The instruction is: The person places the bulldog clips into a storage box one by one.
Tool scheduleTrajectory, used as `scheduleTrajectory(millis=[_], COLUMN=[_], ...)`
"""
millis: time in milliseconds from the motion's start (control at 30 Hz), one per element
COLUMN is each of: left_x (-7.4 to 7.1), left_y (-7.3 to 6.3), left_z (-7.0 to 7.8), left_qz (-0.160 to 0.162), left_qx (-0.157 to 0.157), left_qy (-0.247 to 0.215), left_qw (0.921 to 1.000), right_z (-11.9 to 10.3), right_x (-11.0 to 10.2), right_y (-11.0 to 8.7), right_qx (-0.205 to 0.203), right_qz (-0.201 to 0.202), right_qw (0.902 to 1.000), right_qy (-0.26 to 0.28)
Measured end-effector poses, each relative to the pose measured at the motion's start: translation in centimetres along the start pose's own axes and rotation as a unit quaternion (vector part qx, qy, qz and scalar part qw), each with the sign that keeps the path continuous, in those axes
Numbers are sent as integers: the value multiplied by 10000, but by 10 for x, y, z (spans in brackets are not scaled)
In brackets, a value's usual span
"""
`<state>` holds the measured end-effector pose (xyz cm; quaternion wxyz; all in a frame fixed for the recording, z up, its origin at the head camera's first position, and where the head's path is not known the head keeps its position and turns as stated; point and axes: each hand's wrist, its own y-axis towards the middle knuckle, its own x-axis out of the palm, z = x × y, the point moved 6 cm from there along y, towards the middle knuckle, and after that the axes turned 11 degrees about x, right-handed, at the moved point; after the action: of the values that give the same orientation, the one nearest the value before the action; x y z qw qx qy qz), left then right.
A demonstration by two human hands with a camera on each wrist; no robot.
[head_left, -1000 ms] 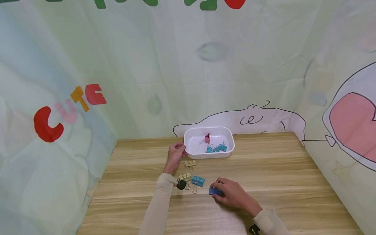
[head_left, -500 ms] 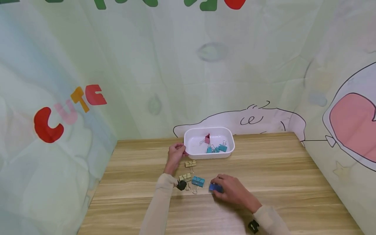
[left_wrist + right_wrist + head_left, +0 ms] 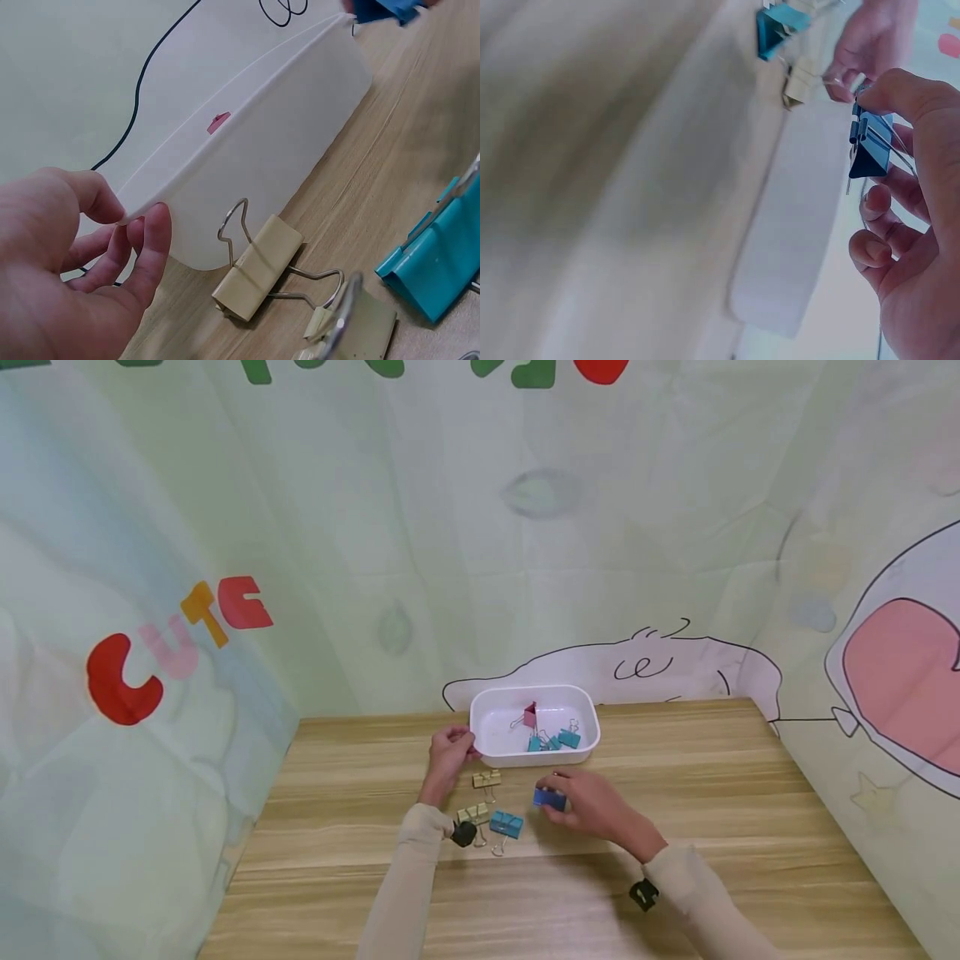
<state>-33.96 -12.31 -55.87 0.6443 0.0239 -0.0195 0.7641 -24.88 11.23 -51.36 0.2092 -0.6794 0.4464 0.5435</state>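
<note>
My left hand [image 3: 448,756] pinches the left end of the white tray's rim between thumb and fingers, as the left wrist view shows. The white tray [image 3: 517,760] stands at the back of the table. Inside it lie a pink binder clip [image 3: 529,716] and several teal binder clips [image 3: 569,738]. My right hand [image 3: 592,806] holds a dark blue binder clip [image 3: 871,146] between thumb and fingers, above the table in front of the tray. Closer to the left forearm lie two cream-gold binder clips [image 3: 259,266] and one teal binder clip [image 3: 506,824].
The wooden table [image 3: 712,793] reaches back to a printed cloth backdrop [image 3: 465,568], which also hangs at both sides. A black device [image 3: 464,833] is on the left wrist, close to the cream-gold clips. Another black device [image 3: 643,894] is on the right wrist.
My right hand has lifted the dark blue binder clip from the table and brought it nearer the tray. The left hand has stayed at the tray's rim.
</note>
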Motion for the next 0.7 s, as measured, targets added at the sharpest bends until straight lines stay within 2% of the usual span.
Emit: scheduleTrajectory(millis=[367,533,700], left_x=[-1,-1,-1], left_y=[1,1,0], left_z=[0,0,1], left_qz=[-26,-63,-43], left_qx=[-36,-49,-51], left_qy=[85,136,150], left_qw=[10000,9999,9999], right_z=[-10,-10,-10], right_x=[-37,-48,-56], right_y=[44,64,84], right_qx=[-285,-153,13], right_qz=[544,467,405], right_qw=[9975,9983,9992], right_qy=[-342,-312,-63])
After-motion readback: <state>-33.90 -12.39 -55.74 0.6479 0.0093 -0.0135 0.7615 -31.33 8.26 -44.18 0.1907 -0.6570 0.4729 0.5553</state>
